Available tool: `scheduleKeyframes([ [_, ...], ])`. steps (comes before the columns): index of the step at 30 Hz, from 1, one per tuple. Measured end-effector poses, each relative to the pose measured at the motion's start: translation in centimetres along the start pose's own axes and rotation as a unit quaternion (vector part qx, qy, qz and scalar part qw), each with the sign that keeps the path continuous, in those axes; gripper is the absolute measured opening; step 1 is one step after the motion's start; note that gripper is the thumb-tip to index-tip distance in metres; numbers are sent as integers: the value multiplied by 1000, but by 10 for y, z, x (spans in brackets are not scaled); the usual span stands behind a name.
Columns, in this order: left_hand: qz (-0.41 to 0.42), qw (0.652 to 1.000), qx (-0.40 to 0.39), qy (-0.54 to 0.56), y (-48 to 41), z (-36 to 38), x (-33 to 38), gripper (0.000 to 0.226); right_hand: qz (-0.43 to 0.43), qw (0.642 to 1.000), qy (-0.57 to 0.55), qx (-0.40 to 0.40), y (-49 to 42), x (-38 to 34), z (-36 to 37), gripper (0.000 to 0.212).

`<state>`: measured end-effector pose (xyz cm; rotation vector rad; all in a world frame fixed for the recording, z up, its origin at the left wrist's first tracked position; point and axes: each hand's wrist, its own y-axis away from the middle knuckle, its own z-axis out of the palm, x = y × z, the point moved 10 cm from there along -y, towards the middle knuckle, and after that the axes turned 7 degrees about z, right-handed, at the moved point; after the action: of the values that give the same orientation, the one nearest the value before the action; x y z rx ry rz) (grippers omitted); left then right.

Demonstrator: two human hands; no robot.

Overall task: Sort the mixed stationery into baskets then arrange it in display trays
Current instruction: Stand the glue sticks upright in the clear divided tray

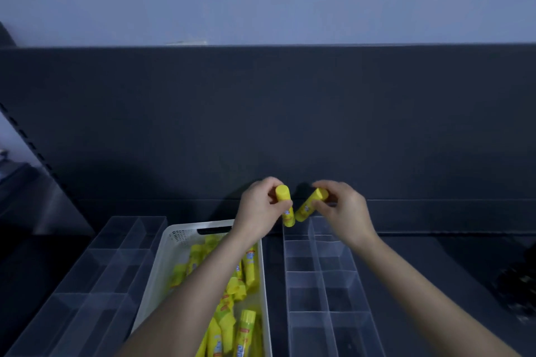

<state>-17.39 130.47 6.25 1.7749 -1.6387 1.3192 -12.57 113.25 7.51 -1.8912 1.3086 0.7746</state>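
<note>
My left hand grips a yellow glue stick held nearly upright. My right hand holds a second yellow glue stick, tilted so that its lower end points down-left. Both sticks hover over the far end of the clear display tray on the right, their lower ends almost touching. Below my left forearm, a white basket holds several more yellow glue sticks.
A second clear compartment tray lies left of the basket. All stand on a dark shelf with a dark back panel. A dark object sits at the right edge. A slotted shelf upright runs along the left.
</note>
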Motion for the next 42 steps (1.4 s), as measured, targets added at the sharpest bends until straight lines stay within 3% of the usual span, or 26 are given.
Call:
scheduleKeyframes([
  [3, -12, 999, -35, -36, -4, 23, -14, 21, 12, 1000, 19, -13, -1, 11, 9, 34],
  [7, -3, 992, -62, -109, -6, 43, -25, 20, 15, 997, 49, -49, -4, 24, 28, 23],
  [21, 10, 977, -27, -210, 1, 53, -34, 26, 11, 996, 77, -53, -4, 38, 49, 23],
  [28, 16, 985, 5, -173, 10, 26, -30, 32, -25, 997, 74, -18, 7, 7, 40, 43],
  [34, 20, 980, 36, -196, 31, -38, -36, 13, -65, 996, 55, -41, 29, -38, 61, 29],
  [38, -53, 948, -5, -314, 55, -77, -70, 15, -87, 991, 54, -86, 46, -59, 93, 22],
  [42, -99, 912, -109, -384, 78, -79, -104, 34, -87, 983, 74, -144, 62, -65, 129, 23],
])
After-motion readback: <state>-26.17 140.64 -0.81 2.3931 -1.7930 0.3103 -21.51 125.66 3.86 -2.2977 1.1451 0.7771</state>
